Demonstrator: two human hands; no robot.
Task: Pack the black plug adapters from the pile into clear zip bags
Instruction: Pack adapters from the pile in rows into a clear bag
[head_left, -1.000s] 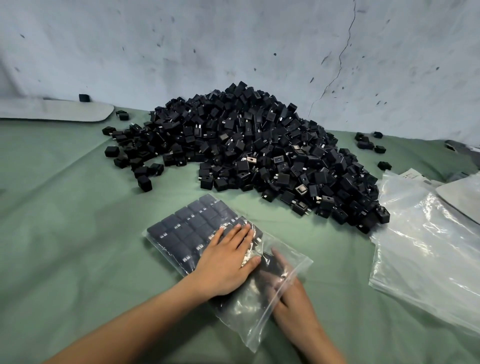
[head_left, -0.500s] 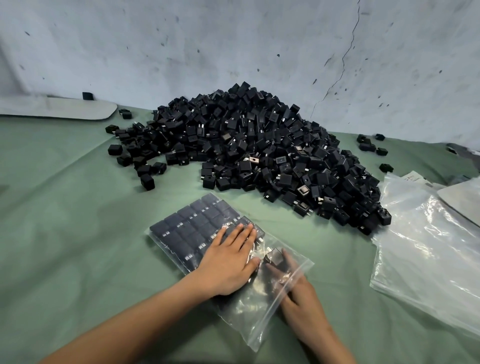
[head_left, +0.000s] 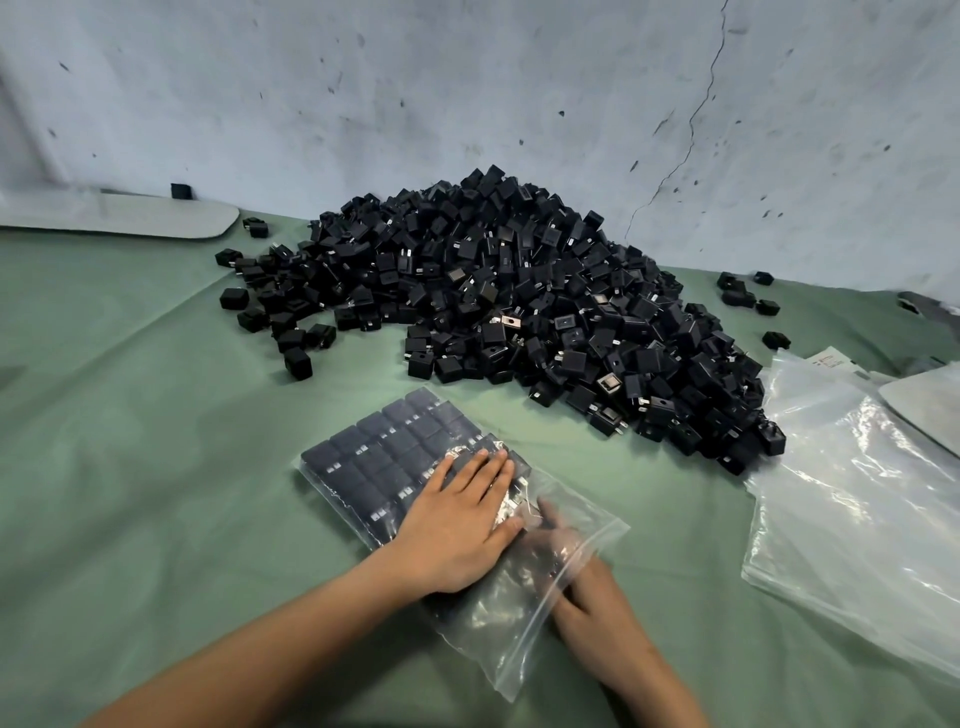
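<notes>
Matt black plastic plug adapters (head_left: 498, 312) (a few showing shiny metal prongs) heap on the counter's smooth, dull green cloth (head_left: 130, 441); the zip bag (head_left: 545, 613) is glossy, crinkled clear plastic.

Two bare forearms enter from the bottom edge of the view, with no sleeve on either as far as the frame reaches. The left hand (head_left: 460, 525) shows its back, wrist and knuckles uncovered, with no ring, watch, band or glove. The right hand (head_left: 592, 587) is likewise ungloved and plain at the wrist, its fingers (head_left: 558, 535) blurred behind clear plastic film
</notes>
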